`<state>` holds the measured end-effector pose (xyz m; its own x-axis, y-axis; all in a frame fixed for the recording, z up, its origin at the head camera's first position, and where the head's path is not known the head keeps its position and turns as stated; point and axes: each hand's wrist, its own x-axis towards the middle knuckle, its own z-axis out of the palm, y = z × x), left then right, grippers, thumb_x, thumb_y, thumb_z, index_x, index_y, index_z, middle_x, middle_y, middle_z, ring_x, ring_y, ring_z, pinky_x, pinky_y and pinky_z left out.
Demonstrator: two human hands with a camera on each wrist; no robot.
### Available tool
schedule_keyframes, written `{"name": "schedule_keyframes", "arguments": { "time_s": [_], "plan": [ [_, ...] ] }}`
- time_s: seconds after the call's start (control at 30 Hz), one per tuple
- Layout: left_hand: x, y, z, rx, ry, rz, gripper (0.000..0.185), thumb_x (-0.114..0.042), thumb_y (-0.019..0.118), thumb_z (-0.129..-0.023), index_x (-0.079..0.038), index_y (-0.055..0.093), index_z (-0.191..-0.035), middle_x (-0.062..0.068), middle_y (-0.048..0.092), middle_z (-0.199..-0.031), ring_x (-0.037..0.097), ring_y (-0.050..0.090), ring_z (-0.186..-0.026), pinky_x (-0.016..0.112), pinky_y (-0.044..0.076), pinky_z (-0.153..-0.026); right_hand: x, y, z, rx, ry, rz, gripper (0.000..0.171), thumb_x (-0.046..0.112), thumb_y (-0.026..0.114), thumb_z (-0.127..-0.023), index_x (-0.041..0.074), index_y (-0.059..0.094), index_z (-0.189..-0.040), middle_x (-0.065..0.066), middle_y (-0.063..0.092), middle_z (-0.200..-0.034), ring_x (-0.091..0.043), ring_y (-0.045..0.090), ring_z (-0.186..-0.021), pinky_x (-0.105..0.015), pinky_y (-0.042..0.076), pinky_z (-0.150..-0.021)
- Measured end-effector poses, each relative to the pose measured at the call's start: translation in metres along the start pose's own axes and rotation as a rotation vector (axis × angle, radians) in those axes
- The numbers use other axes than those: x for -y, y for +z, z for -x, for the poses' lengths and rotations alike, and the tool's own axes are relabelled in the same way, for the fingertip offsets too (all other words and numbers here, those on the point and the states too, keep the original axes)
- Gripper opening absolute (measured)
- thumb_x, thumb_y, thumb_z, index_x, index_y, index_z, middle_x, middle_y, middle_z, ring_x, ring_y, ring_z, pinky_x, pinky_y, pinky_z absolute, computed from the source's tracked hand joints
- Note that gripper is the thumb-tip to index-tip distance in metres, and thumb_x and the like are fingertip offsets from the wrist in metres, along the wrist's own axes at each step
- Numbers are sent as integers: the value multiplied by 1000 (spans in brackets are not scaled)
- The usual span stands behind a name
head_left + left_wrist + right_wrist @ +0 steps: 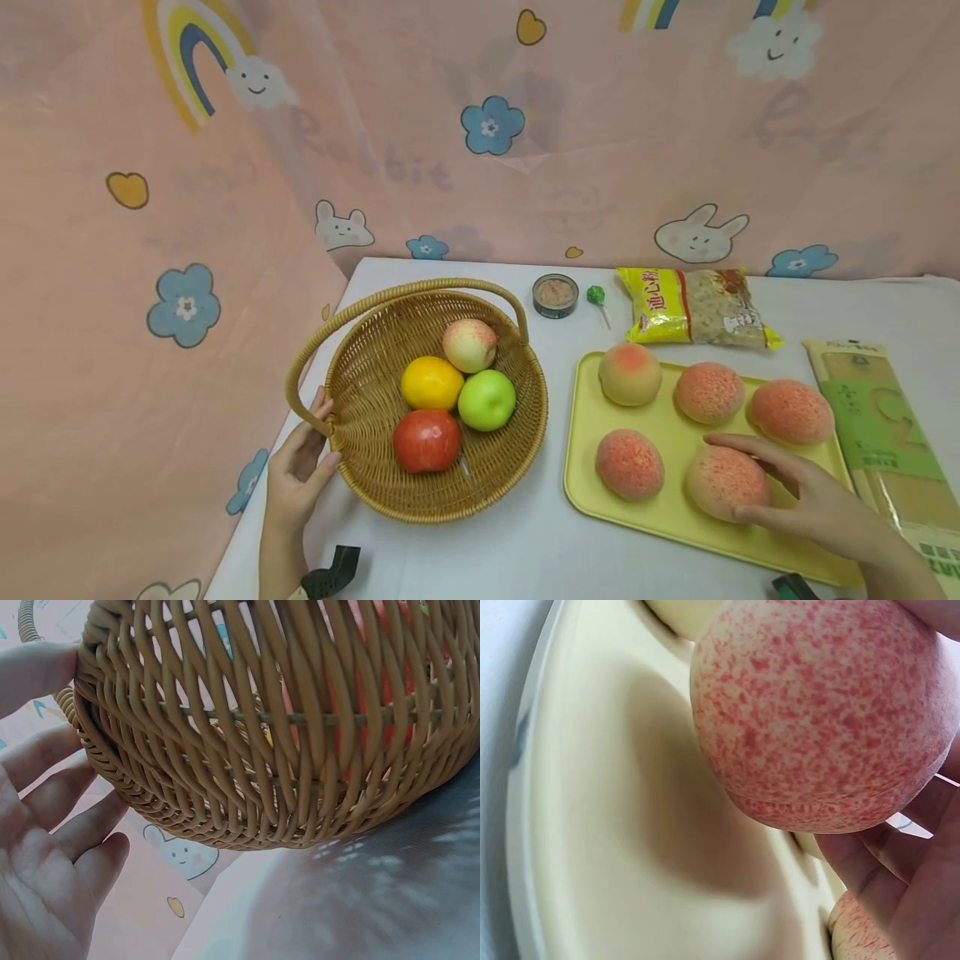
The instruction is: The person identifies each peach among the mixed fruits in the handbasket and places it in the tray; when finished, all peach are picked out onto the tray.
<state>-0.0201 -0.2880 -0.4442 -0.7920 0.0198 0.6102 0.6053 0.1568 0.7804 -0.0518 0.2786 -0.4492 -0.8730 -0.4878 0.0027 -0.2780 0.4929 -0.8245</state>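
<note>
My left hand [300, 467] holds the side of a round wicker basket [360, 479], thumb and fingers spread about the base of its arched handle [408, 287]. Inside lie a red apple [427, 440], a yellow lemon-like fruit [431, 383], a green apple [487, 400] and a peach [469, 345]. On the right, my right hand [810, 492] grips a pink-speckled peach [817, 712] over the front of a yellow tray [675, 529]. The thumb and fingers sit on opposite sides of it. Several other peaches, one of them [630, 464] just left of the held one, rest on the tray.
Behind the tray lie a yellow bag of dry food [697, 308], a green lollipop [597, 297] and a small round tin [555, 296]. A flat green-banded package [881, 425] lies along the tray's right side. A patterned pink cloth [420, 192] hangs behind the white table.
</note>
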Motion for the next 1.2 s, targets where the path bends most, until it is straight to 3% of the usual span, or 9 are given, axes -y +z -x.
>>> {"name": "schedule_keyframes", "arguments": {
  "time_s": [0.3,0.5,0.73,0.97,1.1,1.2],
  "plan": [
    [2,-1,0,12,10,16,54,22,52,-77,23,39,-129,32,27,-148,25,35,-139,25,34,-110,-4,0,-4,89,51,9,65,5,65,-84,19,41,-143,18,46,-140,20,34,-121,-9,34,-83],
    [2,-1,0,16,12,22,53,21,53,-77,24,39,-129,33,27,-148,25,35,-139,25,34,-110,-3,4,-6,136,3,-40,72,7,71,-80,17,39,-144,13,46,-142,17,36,-123,-3,26,-89],
    [1,0,1,0,-2,12,53,21,52,-77,23,40,-128,33,28,-147,25,36,-139,25,35,-110,-6,6,-5,145,-81,-101,80,-1,71,-77,9,33,-146,13,39,-148,17,29,-129,2,21,-90],
    [0,1,0,-10,-12,5,53,22,52,-76,23,41,-128,33,28,-147,23,35,-139,24,35,-109,-3,2,-5,112,-129,-110,84,-7,69,-75,7,29,-147,6,35,-152,14,25,-134,1,23,-96],
    [-1,1,1,-10,-11,4,52,21,52,-77,23,41,-128,33,28,-147,23,35,-140,24,35,-109,8,-4,-6,51,-95,-103,82,-9,66,-77,8,28,-148,13,33,-151,18,23,-132,1,26,-95],
    [-1,1,1,-3,-8,6,52,20,53,-78,23,41,-128,33,28,-147,24,34,-140,24,35,-109,21,-7,-11,11,-131,-83,82,-12,66,-76,5,29,-147,10,33,-151,14,24,-133,-1,26,-96]
  ]
}}
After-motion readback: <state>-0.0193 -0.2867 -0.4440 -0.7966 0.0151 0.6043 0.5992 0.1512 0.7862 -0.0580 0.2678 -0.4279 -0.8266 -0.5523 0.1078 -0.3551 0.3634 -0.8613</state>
